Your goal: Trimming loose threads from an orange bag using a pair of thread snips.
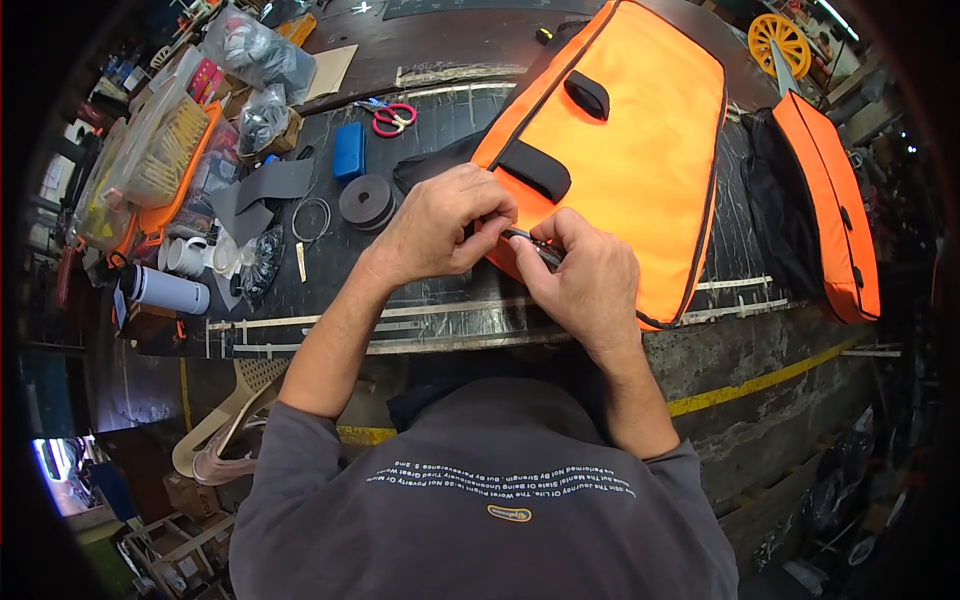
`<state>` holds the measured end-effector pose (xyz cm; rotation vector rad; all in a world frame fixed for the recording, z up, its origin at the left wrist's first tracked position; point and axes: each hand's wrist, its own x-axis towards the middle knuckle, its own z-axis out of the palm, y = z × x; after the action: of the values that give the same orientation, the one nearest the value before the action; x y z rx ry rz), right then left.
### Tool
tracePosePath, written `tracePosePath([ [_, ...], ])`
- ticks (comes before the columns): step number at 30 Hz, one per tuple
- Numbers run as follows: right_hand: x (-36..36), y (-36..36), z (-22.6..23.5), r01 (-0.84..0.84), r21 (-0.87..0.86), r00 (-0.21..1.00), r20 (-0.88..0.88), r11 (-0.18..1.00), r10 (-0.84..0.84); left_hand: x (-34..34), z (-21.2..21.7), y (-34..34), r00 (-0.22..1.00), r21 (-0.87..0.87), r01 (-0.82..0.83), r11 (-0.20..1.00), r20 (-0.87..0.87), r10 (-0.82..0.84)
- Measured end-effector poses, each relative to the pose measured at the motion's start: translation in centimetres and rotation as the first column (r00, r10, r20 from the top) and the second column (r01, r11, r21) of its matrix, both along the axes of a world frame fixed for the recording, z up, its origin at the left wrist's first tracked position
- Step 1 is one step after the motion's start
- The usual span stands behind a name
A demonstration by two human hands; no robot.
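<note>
One slim black piece [545, 251] is pinched at its left end by our left hand [446, 222] and gripped farther right by our right hand [592, 282]. Just beyond our right hand, we have a bright orange fabric bag with black piping [655, 130]; left of our left hand, a coiled dark-grey strip [351, 206] lies on the black surface [345, 262].

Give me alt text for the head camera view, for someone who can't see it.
A person's left hand and right hand pinch a small dark piece by an orange bag on a dark workbench. Leftward are scissors, a blue box and a grey roll; a second orange bag sits at right.
</note>
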<state>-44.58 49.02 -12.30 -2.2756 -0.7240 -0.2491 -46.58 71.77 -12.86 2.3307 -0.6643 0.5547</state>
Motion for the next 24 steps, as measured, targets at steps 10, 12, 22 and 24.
tracePosePath([
  [10,-0.6,-3.1,0.9,0.001,0.279,0.99,-0.137,0.96,0.039,-0.3,-1.1,5.8,0.984,-0.614,-0.097,0.783,0.061,0.17],
  [12,0.2,-4.8,1.8,0.052,0.288,0.981,-0.195,0.956,0.005,-0.6,0.0,6.9,0.946,-0.532,-0.277,0.8,-0.005,0.324],
  [22,10.5,-4.2,3.0,-0.176,0.178,0.958,-0.196,0.968,0.21,4.2,1.2,-1.8,0.939,0.192,-0.339,0.921,0.128,0.32],
  [24,11.6,-4.3,1.2,-0.248,0.214,0.95,-0.135,0.945,0.28,5.0,0.8,-2.2,0.931,0.12,-0.363,0.924,0.091,0.354],
])
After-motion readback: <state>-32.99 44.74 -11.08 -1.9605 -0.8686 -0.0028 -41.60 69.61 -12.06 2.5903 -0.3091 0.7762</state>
